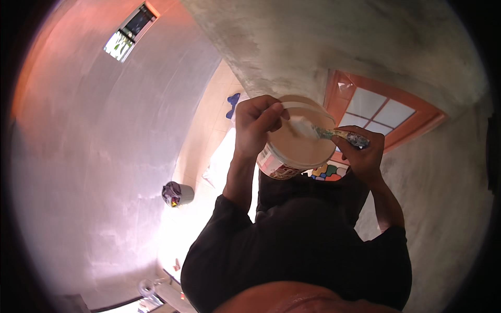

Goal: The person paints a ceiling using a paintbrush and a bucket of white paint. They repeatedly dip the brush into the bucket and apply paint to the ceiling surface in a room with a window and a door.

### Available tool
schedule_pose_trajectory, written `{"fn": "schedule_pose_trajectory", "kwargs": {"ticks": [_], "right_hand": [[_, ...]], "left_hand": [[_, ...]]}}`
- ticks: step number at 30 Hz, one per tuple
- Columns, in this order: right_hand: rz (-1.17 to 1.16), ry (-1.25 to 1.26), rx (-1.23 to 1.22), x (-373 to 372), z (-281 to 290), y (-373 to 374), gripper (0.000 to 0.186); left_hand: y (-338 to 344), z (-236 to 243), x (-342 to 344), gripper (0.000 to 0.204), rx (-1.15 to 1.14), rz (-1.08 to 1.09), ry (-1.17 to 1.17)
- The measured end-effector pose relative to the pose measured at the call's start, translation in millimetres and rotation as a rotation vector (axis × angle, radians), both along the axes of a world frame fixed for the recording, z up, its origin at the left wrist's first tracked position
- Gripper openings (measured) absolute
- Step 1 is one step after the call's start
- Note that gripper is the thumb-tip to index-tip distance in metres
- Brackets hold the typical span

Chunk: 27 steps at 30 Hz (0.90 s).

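In front of my chest is a round paint bucket (276, 164) with a printed side, its open top tipped toward me. My left hand (253, 125) is closed on the bucket's left rim, and the thumb lies over the edge. Inside the bucket, the surfaces look pale beige; how much paint it holds is hard to tell. My right hand (367, 152) pinches a paintbrush (340, 135) by its paint-smeared handle, at the right side of the bucket. The whitish bristles point left, over or inside the bucket's mouth; whether they touch paint I cannot tell.
An orange-framed window (342, 99) is in the grey wall (282, 47) at the right. On the floor lie a blue object (233, 105) and a white sheet (223, 154). A filled bin (186, 194) stands at left. Below me shows a multicoloured patterned surface (332, 171).
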State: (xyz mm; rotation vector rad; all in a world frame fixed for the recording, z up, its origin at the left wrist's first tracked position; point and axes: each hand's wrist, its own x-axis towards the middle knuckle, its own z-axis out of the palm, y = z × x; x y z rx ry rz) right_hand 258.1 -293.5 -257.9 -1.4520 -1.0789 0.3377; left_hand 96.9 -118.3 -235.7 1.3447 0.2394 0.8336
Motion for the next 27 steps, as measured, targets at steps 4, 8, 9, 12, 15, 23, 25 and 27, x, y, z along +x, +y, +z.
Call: {"fn": "schedule_pose_trajectory", "kwargs": {"ticks": [4,8,9,12,15,23,25,27], "right_hand": [[0.171,0.507,-0.125,10.9,-3.4,9.6,0.014],[0.172,0.563,-0.096,15.6,-9.2,11.7,0.016],[0.134,0.435,-0.110,14.4,-11.1,11.0,0.018],[0.028,0.013,-0.073,11.3,-17.7,9.1,0.023],[-0.026,-0.454,0.106,14.8,-27.3,16.1,0.028],[-0.103,-0.908,0.165,3.8,-19.3,-2.5,0.031],[-0.112,-0.713,0.161,1.9,-12.7,-6.4,0.026],[-0.081,-0.350,0.112,-1.3,-6.9,-10.5,0.021]], "left_hand": [[2.0,-2.8,5.9,0.020,0.026,-0.036,-0.009],[-3.1,-2.3,7.0,0.019,0.000,-0.017,-0.032],[-3.0,-3.0,5.6,0.019,-0.004,-0.029,-0.032],[-3.4,-4.6,3.7,0.019,-0.029,-0.081,-0.022],[-6.0,-1.2,3.1,0.019,-0.035,-0.109,0.017],[-7.3,-1.7,-2.2,0.020,0.007,0.030,0.008],[-5.3,-0.9,0.3,0.019,-0.008,0.044,-0.046],[-1.8,-0.4,0.7,0.019,-0.002,0.030,-0.066]]}}
